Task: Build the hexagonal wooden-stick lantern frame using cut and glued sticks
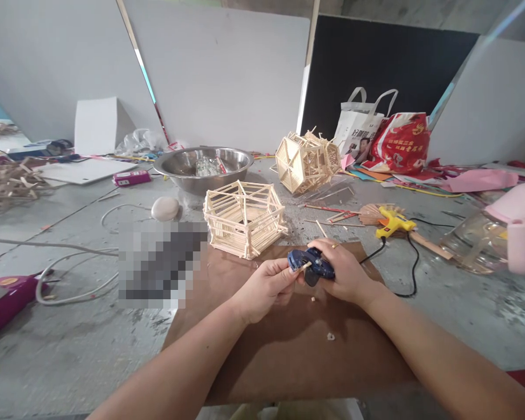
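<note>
My right hand (347,273) is wrapped around a dark blue hand tool (317,263); its exact kind is not clear. Between the fingertips of my left hand (265,291) is a thin wooden stick (305,266), its end against the tool. Both hands are over a brown sheet (284,361). Small cut-off wood bits (331,336) lie on the sheet below them. Just beyond my left hand stands an open hexagonal frame of wooden sticks (247,230), at the sheet's far edge.
Farther back are a steel basin (188,169) and a second stick structure (304,163). A yellow glue gun (394,221) with a black cord lies at right, near a clear pitcher (476,245). A blurred-out dark patch (161,262) and white cables (70,256) are at left.
</note>
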`<state>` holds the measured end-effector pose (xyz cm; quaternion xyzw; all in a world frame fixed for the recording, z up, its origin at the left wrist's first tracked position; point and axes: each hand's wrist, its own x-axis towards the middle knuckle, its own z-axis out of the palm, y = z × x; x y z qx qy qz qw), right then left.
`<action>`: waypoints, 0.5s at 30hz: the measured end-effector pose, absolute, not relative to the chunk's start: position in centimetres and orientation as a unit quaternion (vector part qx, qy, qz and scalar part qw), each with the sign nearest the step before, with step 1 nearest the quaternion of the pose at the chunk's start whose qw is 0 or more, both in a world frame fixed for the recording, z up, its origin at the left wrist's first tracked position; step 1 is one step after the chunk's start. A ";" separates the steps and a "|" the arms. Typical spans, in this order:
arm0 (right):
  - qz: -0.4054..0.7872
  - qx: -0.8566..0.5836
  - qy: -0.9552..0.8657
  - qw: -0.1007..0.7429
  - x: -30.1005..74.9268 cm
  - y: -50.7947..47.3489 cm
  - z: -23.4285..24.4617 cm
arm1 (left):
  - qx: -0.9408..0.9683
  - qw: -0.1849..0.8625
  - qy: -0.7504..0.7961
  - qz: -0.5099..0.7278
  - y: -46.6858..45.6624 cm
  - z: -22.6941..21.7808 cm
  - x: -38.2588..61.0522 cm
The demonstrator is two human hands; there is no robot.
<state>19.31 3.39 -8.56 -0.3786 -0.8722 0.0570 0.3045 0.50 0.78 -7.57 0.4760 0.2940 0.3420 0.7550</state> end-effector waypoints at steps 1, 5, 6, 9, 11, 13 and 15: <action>0.062 -0.379 -0.872 0.304 19.3 3.4 -8.5 | 0.476 0.758 0.289 0.340 0.8 -7.6 0.5; 0.071 -0.388 -0.871 0.293 19.1 3.3 -8.4 | 0.471 0.767 0.278 0.335 0.8 -7.6 0.4; 0.072 -0.393 -0.869 0.290 19.1 3.2 -8.5 | 0.470 0.767 0.278 0.337 0.8 -7.6 0.4; 0.072 -0.412 -0.864 0.279 19.1 3.1 -8.7 | 0.469 0.763 0.283 0.344 0.8 -7.6 0.4; 0.068 -0.428 -0.860 0.270 19.1 3.1 -8.8 | 0.468 0.759 0.287 0.350 0.8 -7.6 0.4; 0.062 -0.445 -0.854 0.263 19.1 3.0 -8.9 | 0.466 0.756 0.290 0.356 0.8 -7.6 0.5; 0.058 -0.462 -0.847 0.258 19.1 3.0 -8.9 | 0.466 0.749 0.292 0.368 0.8 -7.6 0.6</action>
